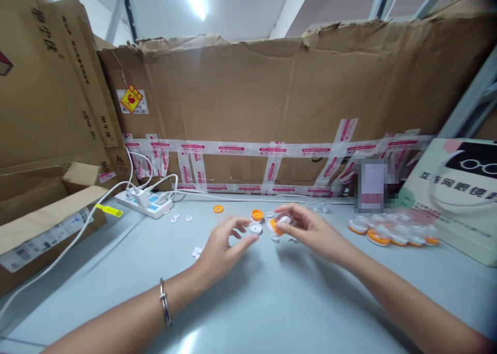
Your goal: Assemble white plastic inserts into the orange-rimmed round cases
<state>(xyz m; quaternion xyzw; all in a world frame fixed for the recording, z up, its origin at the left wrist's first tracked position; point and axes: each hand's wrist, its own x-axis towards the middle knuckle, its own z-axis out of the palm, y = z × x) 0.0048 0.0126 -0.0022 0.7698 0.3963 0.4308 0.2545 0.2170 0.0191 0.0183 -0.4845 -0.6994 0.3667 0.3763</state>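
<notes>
My right hand (310, 230) is closed on a small round orange-and-white plastic piece (275, 225), tilted between thumb and fingers and partly hidden by them. Facing it, my left hand (227, 242) has its thumb and fingers apart and curved. A white round plastic disc (255, 229) lies at its fingertips; whether they touch it I cannot tell. Just behind that disc is an orange round part (257, 216) with a white underside. Small grey-white parts (274, 238) lie around and beneath my right hand, blurred and partly covered.
A flat orange ring (218, 209) and small white pieces (175, 218) lie to the left. Several orange-and-white discs (392, 230) are grouped at right, before a printed bag (458, 198). A power strip (155, 204) with cables, an open carton (50, 224) and a large cardboard wall (248, 95) border the table.
</notes>
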